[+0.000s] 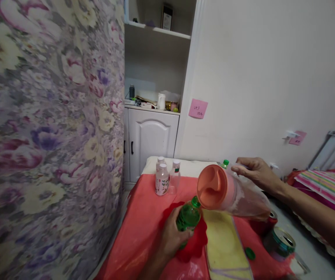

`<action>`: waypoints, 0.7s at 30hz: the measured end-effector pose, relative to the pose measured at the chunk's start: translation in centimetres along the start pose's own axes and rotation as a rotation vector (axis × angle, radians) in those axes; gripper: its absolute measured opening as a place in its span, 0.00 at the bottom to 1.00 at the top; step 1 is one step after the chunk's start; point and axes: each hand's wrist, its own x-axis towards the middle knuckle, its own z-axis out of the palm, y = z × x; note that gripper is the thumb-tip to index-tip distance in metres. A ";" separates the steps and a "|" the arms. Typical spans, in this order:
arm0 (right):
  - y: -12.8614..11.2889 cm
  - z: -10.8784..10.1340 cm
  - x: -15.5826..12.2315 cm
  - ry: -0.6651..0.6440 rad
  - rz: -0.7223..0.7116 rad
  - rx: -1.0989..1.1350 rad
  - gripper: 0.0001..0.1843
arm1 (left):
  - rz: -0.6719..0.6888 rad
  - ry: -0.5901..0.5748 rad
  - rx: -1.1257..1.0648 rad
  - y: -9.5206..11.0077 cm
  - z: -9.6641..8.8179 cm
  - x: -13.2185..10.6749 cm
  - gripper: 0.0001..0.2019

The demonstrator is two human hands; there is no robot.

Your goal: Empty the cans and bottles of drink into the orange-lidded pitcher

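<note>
My left hand (171,235) is wrapped round a green plastic bottle (189,216), held tilted slightly over a red scalloped dish (195,249). Up at the right, my right hand (256,173) grips a clear pitcher (247,198) with an orange lid (212,186). The pitcher lies nearly on its side, some brownish liquid in it, its lid end close above the bottle's mouth. Whether liquid is flowing out cannot be made out. A loose green cap (249,253) rests on the table beside a folded yellow cloth (225,245).
Several clear bottles with white caps, one a labelled bottle (162,181), stand at the back of the red-covered table (135,221). Cans, including a green can (281,243), stand at the right edge. A floral curtain (53,136) hangs left; a bed (327,179) is right.
</note>
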 end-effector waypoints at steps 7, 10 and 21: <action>-0.2 -0.1 0.0 0.000 0.002 0.000 0.27 | 0.020 -0.006 0.003 0.0 -0.2 -0.2 0.33; -0.3 -0.1 0.0 0.002 0.002 -0.001 0.26 | 0.018 -0.003 0.011 0.2 -0.2 -0.3 0.33; 0.1 -0.3 0.1 0.011 0.007 -0.029 0.27 | 0.022 0.007 0.023 -0.2 -0.2 -0.2 0.35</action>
